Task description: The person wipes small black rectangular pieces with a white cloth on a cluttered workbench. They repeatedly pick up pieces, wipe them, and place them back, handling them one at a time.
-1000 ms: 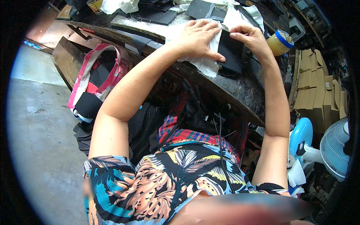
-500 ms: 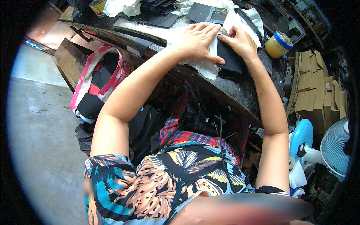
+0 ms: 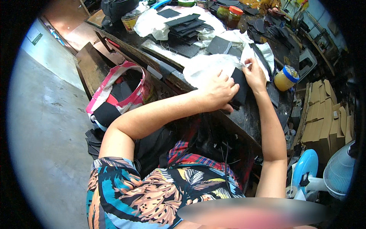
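On the dark workbench lies a flat black piece of sheet material (image 3: 239,82), between my two hands. My left hand (image 3: 218,92) is at its left edge, fingers curled over and thumb lower, at the bench's front edge; its hold on the piece is partly hidden. My right hand (image 3: 256,78) has thumb and forefinger brought together at the piece's upper right corner, beside white sheeting; what lies in that pinch is too small to make out. A crumpled white sheet (image 3: 204,68) spreads left of the black piece, partly under my left hand and forearm.
Stacked black pieces (image 3: 187,28) lie farther back on white sheeting. A blue-lidded jar (image 3: 286,78) stands right of my right hand, a red-lidded jar (image 3: 234,16) behind. Left below is a pink-rimmed bag (image 3: 143,82); at right are cardboard boxes (image 3: 318,114) and a fan (image 3: 339,171).
My left hand has drawn back off the white sheet, its spread fingers now curled at the black piece's edge. More of the black piece shows. The view has shifted, revealing more of the bench.
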Tool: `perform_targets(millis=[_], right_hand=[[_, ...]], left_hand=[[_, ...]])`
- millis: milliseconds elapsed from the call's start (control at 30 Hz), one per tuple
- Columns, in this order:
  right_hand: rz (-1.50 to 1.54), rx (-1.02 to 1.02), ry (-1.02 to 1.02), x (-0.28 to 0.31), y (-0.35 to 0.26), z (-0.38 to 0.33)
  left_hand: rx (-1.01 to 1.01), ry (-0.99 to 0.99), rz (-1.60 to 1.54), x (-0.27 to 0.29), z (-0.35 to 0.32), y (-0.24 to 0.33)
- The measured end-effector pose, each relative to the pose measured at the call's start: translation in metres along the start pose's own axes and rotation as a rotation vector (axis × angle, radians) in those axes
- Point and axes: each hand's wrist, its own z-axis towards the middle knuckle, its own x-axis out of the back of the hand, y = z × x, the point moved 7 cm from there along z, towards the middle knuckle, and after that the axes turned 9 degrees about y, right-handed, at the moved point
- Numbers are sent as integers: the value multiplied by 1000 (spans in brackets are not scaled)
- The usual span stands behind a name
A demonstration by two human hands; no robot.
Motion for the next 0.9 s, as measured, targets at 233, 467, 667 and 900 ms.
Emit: perform_targets(millis=[233, 467, 667, 900], right_hand=[[301, 30, 169, 37, 20, 6], [735, 48, 59, 40, 1, 5], [676, 154, -17, 43, -18, -6], [598, 88, -37, 31, -5, 0]], left_hand=[[67, -18, -157, 39, 8, -26], [415, 561, 408, 175, 29, -230], [279, 777, 341, 144, 22, -293], [722, 287, -110, 9, -17, -306]])
